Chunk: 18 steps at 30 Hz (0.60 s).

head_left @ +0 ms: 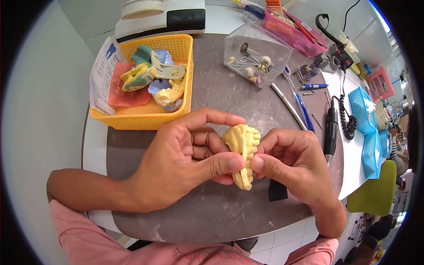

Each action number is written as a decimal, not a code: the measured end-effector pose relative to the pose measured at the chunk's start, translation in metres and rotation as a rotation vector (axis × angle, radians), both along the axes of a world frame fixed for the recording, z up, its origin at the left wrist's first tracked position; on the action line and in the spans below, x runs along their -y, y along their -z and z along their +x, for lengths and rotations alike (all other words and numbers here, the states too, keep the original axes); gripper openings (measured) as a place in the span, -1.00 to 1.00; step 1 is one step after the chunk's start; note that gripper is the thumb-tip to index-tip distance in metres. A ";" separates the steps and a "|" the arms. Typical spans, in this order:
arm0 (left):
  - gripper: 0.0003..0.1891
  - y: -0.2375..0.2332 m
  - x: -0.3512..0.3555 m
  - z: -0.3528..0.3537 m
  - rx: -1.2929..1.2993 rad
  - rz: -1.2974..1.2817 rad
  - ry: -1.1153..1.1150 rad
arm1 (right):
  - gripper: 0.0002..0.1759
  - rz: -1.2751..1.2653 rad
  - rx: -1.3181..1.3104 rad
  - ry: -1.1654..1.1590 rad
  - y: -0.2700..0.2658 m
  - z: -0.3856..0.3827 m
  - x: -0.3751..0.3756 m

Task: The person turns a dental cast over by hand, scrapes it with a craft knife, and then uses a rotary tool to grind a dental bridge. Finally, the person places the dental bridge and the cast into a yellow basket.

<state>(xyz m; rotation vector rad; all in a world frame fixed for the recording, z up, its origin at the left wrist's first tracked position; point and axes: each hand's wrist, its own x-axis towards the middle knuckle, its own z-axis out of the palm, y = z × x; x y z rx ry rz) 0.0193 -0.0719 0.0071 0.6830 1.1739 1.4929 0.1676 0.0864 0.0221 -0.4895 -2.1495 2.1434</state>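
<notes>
Yellow dental cast (242, 154) sits just above the tabletop (212, 212), on the person's side of the yellow basket (145, 120). It's pinched both ways: left hand (176, 165) clamps one face, right hand (293, 165) the other. Looks like close inspection; turning it calls for steady fingertips.

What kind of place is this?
Likely a dental lab bench: left hand and right hand hold a yellow tooth model, a yellow basket holds more casts, plus a clear box of burs and a black handpiece.
</notes>
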 end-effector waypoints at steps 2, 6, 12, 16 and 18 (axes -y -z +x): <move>-0.43 -0.001 0.001 -0.001 0.002 -0.003 0.008 | -0.80 -0.009 -0.014 0.000 0.000 0.000 0.000; -0.44 0.003 0.001 0.000 -0.049 0.038 0.000 | -0.80 0.016 -0.041 -0.009 0.003 0.001 -0.001; -0.44 0.000 0.001 0.001 -0.037 0.014 -0.018 | -0.81 0.037 -0.052 0.011 0.001 0.000 0.001; -0.45 -0.002 0.002 0.000 -0.013 -0.019 -0.013 | -0.80 0.019 -0.017 0.000 0.002 0.000 0.000; -0.46 -0.002 0.002 -0.001 -0.026 -0.026 0.001 | -0.80 0.023 -0.009 -0.001 0.002 -0.001 0.001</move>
